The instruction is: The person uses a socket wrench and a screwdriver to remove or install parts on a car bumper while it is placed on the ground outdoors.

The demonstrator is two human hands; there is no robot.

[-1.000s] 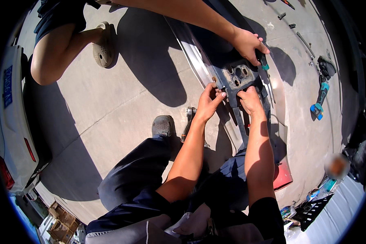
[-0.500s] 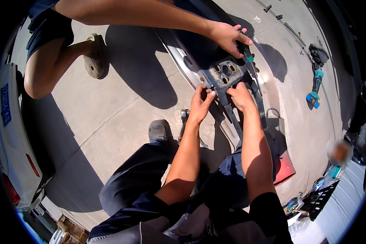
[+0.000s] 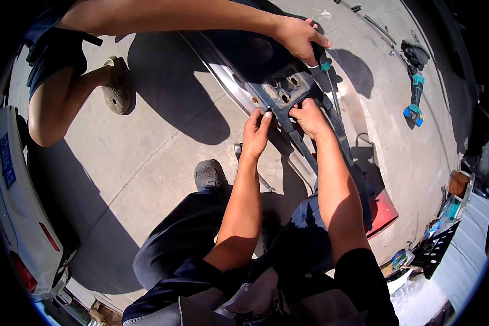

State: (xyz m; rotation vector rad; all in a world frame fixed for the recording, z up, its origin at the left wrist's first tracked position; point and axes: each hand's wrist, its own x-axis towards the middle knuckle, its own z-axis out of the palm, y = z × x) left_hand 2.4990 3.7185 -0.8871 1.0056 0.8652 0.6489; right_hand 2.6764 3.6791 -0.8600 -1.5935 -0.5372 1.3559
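My left hand [image 3: 256, 133] is closed, thumb and fingers pinched at the left edge of a dark car-body panel [image 3: 231, 57] with holes in its end. Whatever the fingertips hold is too small to make out. My right hand [image 3: 311, 118] is closed too, its fingertips tucked into the gap between two black arms [image 3: 300, 145] of the part and partly hidden. Across from me, a co-worker's hand [image 3: 301, 39] grips a screwdriver [image 3: 326, 64] with a black and teal handle. Its long shaft points down along the part's right side.
A teal cordless power tool [image 3: 416, 92] lies on the concrete at right, near a metal bar [image 3: 380, 29] and small sockets [image 3: 356, 8]. A ratchet [image 3: 238, 149] lies by my shoe [image 3: 210, 174]. At left stands a white car [image 3: 24, 217]; a red piece [image 3: 383, 214] lies at lower right.
The whole view has shifted slightly. The co-worker's screwdriver has swung so that its shaft now shows beside the part. Both my hands stay at the same spots on it.
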